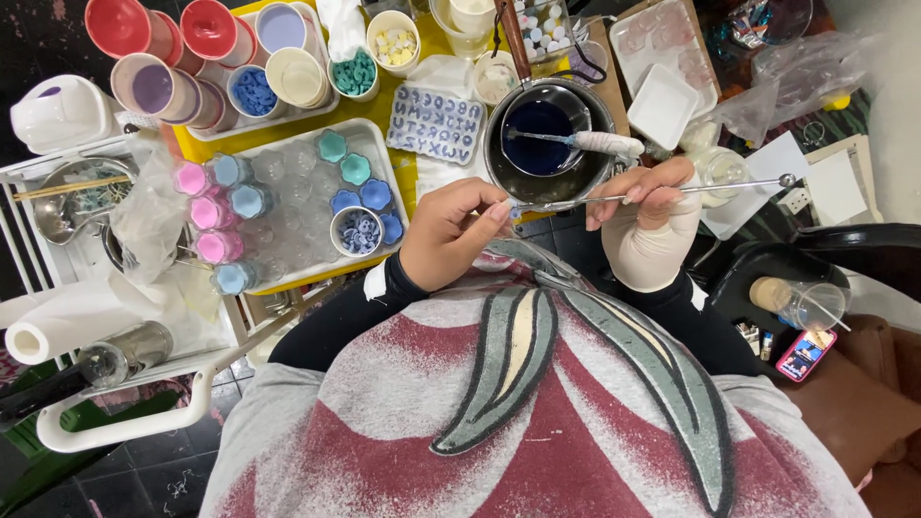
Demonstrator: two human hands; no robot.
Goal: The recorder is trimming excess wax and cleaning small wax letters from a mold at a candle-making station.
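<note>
We pinch a thin metal rod [662, 190] level between both hands, left hand [451, 235] at its near tip, bandaged right hand [648, 206] mid-shaft, just before the pot of blue liquid [542, 134]. A slip could tip the rod into the pot and splash our shirt.

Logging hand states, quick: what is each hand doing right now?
Left hand: closed, pinching one end of the thin metal rod.
Right hand: closed around the same rod.

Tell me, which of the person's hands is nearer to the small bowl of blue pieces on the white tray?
The left hand. It sits just right of the small bowl in the picture, with a short gap. The right hand is farther off, beyond the left hand, below the dark pot. Both pinch a thin metal rod.
</note>
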